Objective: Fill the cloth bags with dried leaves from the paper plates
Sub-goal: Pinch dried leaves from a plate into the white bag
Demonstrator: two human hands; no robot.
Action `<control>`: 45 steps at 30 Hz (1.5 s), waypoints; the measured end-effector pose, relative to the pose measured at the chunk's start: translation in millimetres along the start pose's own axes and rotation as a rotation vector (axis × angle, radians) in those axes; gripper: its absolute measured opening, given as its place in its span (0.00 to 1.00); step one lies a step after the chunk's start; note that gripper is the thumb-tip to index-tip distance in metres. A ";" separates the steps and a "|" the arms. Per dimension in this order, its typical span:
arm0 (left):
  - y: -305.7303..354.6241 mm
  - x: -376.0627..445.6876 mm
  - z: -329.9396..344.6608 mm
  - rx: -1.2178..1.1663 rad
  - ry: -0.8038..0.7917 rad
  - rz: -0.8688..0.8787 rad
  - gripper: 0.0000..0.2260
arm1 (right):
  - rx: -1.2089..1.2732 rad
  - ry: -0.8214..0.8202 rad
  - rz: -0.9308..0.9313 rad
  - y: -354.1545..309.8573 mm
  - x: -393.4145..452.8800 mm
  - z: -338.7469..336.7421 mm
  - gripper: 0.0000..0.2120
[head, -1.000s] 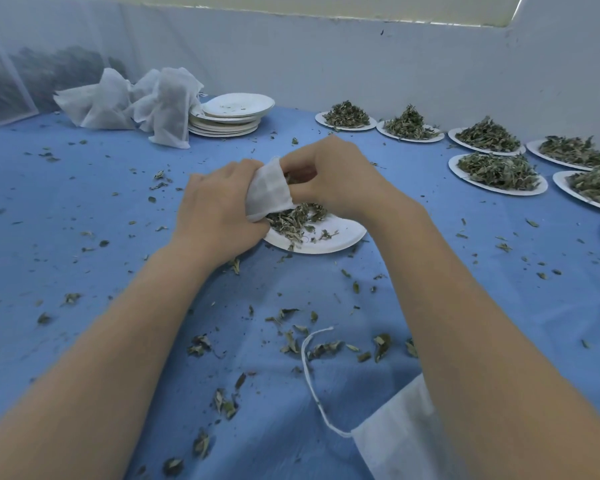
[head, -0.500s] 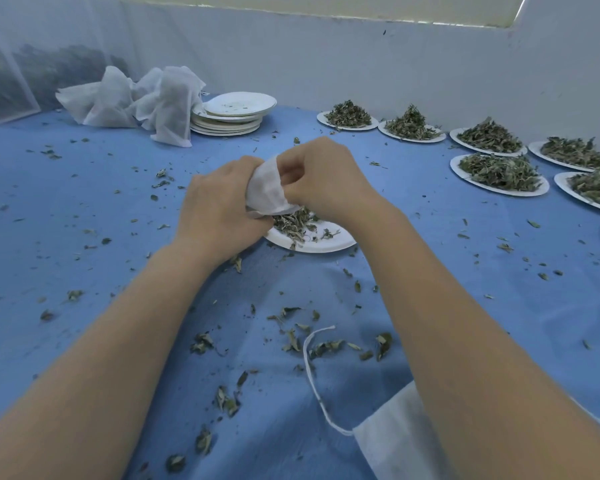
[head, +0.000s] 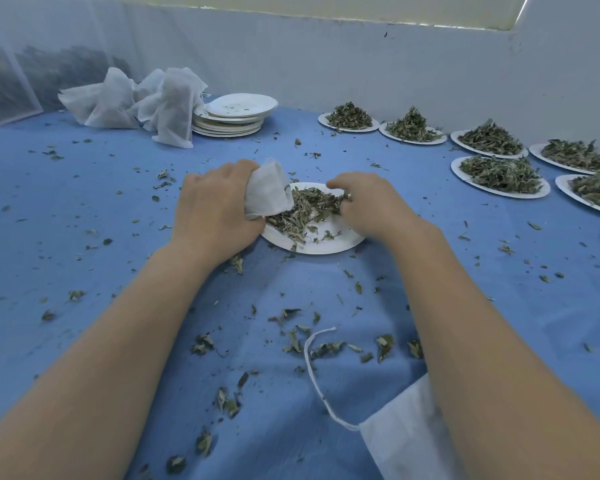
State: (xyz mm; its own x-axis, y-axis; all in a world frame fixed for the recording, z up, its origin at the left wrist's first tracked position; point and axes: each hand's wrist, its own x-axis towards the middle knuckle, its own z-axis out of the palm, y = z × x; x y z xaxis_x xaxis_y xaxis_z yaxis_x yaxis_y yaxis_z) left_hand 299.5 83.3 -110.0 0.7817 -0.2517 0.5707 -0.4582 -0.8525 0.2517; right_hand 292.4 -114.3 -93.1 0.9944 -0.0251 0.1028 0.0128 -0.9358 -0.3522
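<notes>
A single wide-angle view, worn on the person's head, looks forward and steeply down over the blue surface [head: 84, 209] toward its far edge, where a pale wall [head: 361, 64] rises. It sits close: both forearms run in from the bottom corners and fill the near part of the frame. The far edge bends with the lens. The surface's right edge falls outside the frame.

The cloth bag [head: 269, 194] is thin, matt white fabric, resting against a smooth white paper plate [head: 321, 245] of dry, crinkled green leaves [head: 305, 209], all on a bench [head: 84, 209] draped in matt blue cloth, with similar limp white bags [head: 136, 102] heaped beside stacked paper plates [head: 229, 119] behind it.
</notes>
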 end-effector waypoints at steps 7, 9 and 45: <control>-2.7 0.6 -0.5 -0.011 -0.003 -0.047 0.22 | 0.026 -0.053 -0.010 -2.0 -6.1 -6.3 0.18; -2.7 0.7 -0.5 -0.015 -0.003 -0.054 0.22 | 0.082 -0.024 -0.031 -2.0 -5.5 -9.3 0.16; 4.9 -0.2 2.7 -0.051 0.057 0.063 0.20 | 0.239 0.077 -0.338 -50.8 -12.7 -20.2 0.05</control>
State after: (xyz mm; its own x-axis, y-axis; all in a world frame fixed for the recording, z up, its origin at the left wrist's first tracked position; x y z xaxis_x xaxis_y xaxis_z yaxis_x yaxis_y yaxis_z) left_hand 298.3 77.9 -111.0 0.7262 -0.2761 0.6296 -0.5275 -0.8111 0.2527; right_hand 277.0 -73.5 -57.7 0.9194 0.2348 0.3157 0.3702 -0.7880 -0.4919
